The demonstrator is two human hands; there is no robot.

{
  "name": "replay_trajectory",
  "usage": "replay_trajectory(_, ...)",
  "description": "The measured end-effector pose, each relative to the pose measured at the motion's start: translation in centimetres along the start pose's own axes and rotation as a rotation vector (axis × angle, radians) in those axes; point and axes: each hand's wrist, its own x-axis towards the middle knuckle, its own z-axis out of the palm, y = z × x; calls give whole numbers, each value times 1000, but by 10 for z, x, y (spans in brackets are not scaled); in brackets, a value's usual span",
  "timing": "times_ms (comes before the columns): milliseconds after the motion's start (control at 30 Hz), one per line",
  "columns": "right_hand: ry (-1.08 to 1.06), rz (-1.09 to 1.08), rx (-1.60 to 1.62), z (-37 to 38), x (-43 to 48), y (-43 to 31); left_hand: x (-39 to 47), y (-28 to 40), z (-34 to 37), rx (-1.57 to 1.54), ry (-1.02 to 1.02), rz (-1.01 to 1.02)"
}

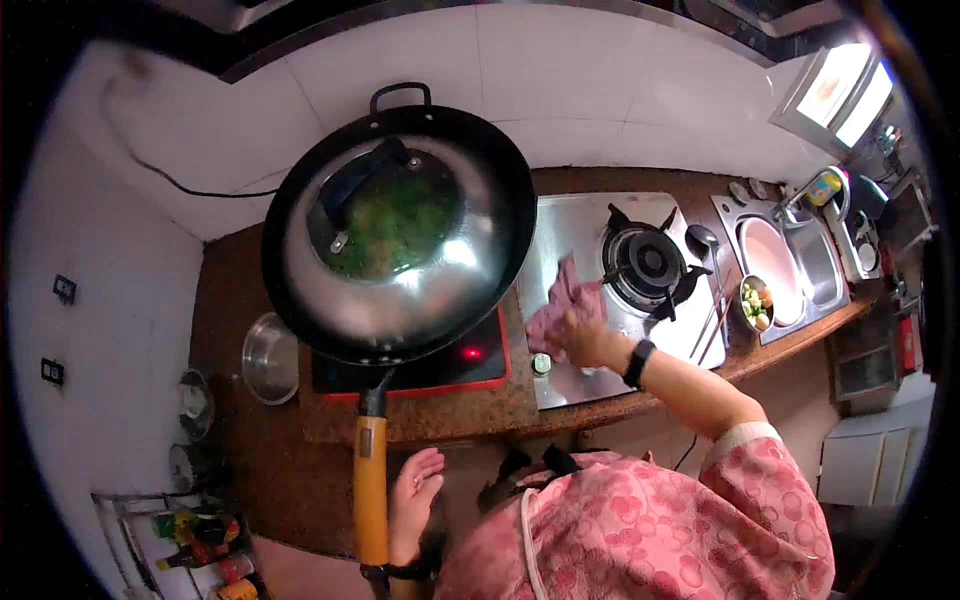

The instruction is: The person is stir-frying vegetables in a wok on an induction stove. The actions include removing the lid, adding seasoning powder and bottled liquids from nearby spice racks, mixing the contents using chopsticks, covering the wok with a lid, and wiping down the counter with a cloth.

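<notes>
My right hand (585, 341) presses a pink cloth (566, 300) onto the stainless-steel gas hob (574, 214), left of its black burner (651, 259). A small knob (541, 364) sits just below the cloth. My left hand (416, 487) hangs near the counter's front edge, fingers apart and holding nothing, just right of a wok's wooden handle (370, 480). The wok (274, 262) stands over a black induction cooker (442, 367) with a lit red light. A lid (442, 247) with a glass window covers it, and green food shows through.
A steel bowl (271, 360) stands left of the cooker. Right of the burner lie a ladle (703, 238) and chopsticks (712, 330). Beyond them, a bowl of cut vegetables (755, 304) stands beside a pink basin (769, 262) at the sink (821, 262). A bottle rack (135, 540) stands lower left.
</notes>
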Motion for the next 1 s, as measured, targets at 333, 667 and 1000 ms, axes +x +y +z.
replay_trajectory(333,600,532,166,12,77,118,-37,-2,-9,156,118,-106)
replay_trajectory(667,657,360,17,12,13,10,-20,-5,7,112,64,-86)
replay_trajectory(1000,652,194,566,76,-96,-87,18,26,60,138,-209,43)
